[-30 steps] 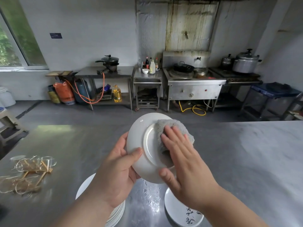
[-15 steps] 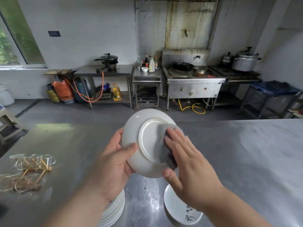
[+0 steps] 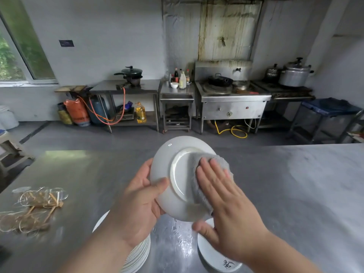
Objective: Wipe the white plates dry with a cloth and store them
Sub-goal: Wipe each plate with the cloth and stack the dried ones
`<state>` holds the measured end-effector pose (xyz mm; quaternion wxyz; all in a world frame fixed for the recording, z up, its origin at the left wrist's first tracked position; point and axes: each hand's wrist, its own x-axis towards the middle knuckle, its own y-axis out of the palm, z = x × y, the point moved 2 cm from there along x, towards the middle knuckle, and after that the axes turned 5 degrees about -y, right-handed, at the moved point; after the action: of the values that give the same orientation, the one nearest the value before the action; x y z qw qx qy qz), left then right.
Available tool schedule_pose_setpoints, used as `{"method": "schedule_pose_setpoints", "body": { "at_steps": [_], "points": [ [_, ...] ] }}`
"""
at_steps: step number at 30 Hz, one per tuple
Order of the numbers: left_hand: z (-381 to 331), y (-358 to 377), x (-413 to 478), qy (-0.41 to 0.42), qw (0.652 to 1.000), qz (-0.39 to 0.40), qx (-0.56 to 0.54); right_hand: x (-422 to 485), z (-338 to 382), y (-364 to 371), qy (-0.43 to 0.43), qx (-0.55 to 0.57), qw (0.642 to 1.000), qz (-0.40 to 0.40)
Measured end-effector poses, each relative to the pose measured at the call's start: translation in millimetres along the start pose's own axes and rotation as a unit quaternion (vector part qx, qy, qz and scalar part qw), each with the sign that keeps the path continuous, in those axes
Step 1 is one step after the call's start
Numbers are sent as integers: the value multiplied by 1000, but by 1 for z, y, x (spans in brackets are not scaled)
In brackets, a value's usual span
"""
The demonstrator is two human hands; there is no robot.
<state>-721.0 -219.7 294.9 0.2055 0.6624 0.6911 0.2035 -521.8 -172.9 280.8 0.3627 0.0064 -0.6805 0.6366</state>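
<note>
Head view: grips white plate (image 3: pixel 164 166) by its left rim with left hand (image 3: pixel 137 205), thumb laid over the underside. Held above steel table (image 3: pixel 295 194), nearly on edge, underside toward the camera, top rim leaning away. Presses grey cloth (image 3: pixel 201 198) against the foot ring with flat right hand (image 3: pixel 226 209), fingers straight. Below, partly hidden by forearms: stack of plates (image 3: pixel 137 257) left, marked plate (image 3: pixel 212 255) right.

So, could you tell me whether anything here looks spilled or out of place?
Yes: water is splashed on the table between the plate stack and the lone plate. A loose tangle of bands and sticks lies at its left end. Nothing looks broken.
</note>
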Motion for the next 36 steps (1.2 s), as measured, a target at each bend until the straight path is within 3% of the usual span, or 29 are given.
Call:
{"method": "schedule_pose_setpoints", "body": {
  "at_steps": [2, 5, 8, 11, 18, 22, 25, 28, 31, 34, 36],
  "points": [
    [2, 3, -2, -27, 997, 36, 56, 12, -9, -9, 20, 34, 999, -16],
    [8, 11, -3, -50, 989, 83, 108, 39, -4, -21, -60, 25, 998, -19],
    [8, 15, -3, -39, 992, 85, 84, 56, -1, -28, -106, -21, 994, 1],
    [3, 14, -4, -19, 995, 80, 55, 54, -13, -33, -41, -9, 999, -12],
    [3, -1, -10, -26, 997, 48, 49, 10, -8, -7, 77, 134, 988, -29],
    [7, 2, -7, -51, 992, 79, 82, 33, -16, -24, -18, 85, 996, 22],
    [4, 5, -2, -18, 997, 63, 31, 52, -25, -36, -42, 78, 996, -28],
    [0, 3, 4, 24, 999, 19, -17, 45, -38, -26, 62, 163, 980, -99],
    [8, 3, 4, 42, 998, -2, -38, 19, -23, 1, 184, 253, 934, -172],
    [22, 5, 0, 14, 999, 22, -38, 7, -12, 15, 246, 285, 889, -259],
    [20, 5, 0, -26, 998, 46, -38, 12, -23, 7, 248, 308, 880, -265]
  ]
}}
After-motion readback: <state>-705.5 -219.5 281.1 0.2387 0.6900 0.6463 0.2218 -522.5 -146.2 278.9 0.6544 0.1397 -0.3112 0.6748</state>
